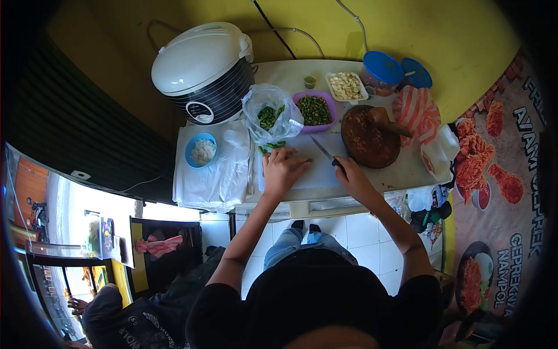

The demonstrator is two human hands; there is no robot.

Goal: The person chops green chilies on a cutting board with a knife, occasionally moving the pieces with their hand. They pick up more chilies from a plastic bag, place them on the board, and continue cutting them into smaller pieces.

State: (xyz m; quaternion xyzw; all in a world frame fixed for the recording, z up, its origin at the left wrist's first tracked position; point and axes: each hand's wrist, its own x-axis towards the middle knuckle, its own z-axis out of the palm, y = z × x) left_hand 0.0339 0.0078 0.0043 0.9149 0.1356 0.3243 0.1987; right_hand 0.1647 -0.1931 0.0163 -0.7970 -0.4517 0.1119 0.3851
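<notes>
My right hand [353, 179] is wrapped round the dark handle of a knife [323, 149], its blade angled up and left over the white cutting board [325, 177]. On the board's left part rests my left hand [281, 170], palm down with fingers apart. Cut green vegetable pieces [272, 146] lie just beyond its fingertips, and a small green bit shows at its right edge. Behind the board stand a clear plastic bag [266, 123] with green pieces in it and a purple tub [332, 114] of chopped green vegetables. A stone mortar [372, 152] with a pestle [390, 123] is right of the knife.
A rice cooker [203, 72] stands at the back left, above a blue bowl [201, 150] of rice. Behind are a white tray [347, 87] of pale pieces and blue-lidded tubs [383, 68]. A foam box [440, 152] sits right. Another person [145, 317] is at lower left.
</notes>
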